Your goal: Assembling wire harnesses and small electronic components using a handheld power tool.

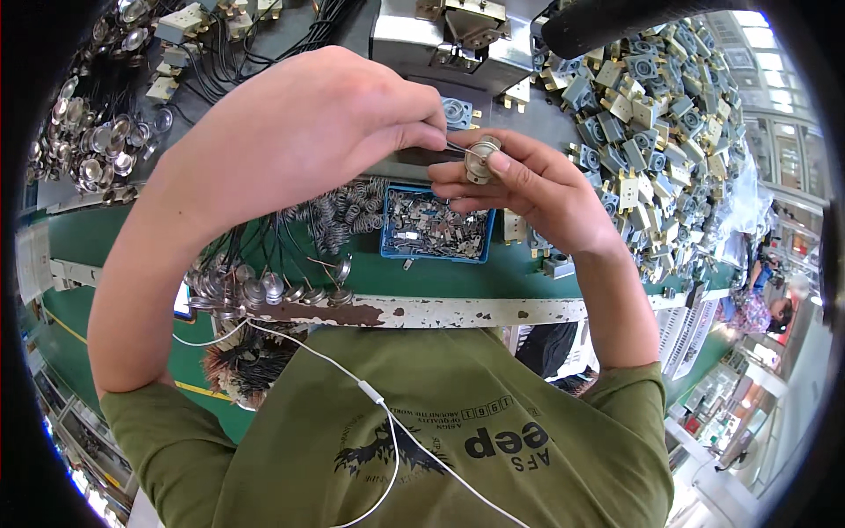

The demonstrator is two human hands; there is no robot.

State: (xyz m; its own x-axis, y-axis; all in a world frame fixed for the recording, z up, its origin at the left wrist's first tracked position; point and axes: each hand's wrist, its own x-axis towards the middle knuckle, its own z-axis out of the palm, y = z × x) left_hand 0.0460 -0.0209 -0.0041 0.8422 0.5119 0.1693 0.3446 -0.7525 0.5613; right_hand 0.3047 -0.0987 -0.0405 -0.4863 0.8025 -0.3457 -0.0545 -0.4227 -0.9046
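Observation:
My right hand holds a small round metal cap between thumb and fingers, its pale face turned up. From the cap a thin dark wire runs left to the pinched fingertips of my left hand. The left thumb and forefinger are closed on that wire, and the other left fingers are curled out of sight. Just beyond my fingertips lies a grey square switch-like block with brass tabs. Below the hands, a blue tray carries many small metal pieces.
A metal fixture stands at the back. Grey and cream blocks are heaped on the right. Coil springs lie left of the tray. Wired metal caps gather by the worn front edge; more caps lie far left.

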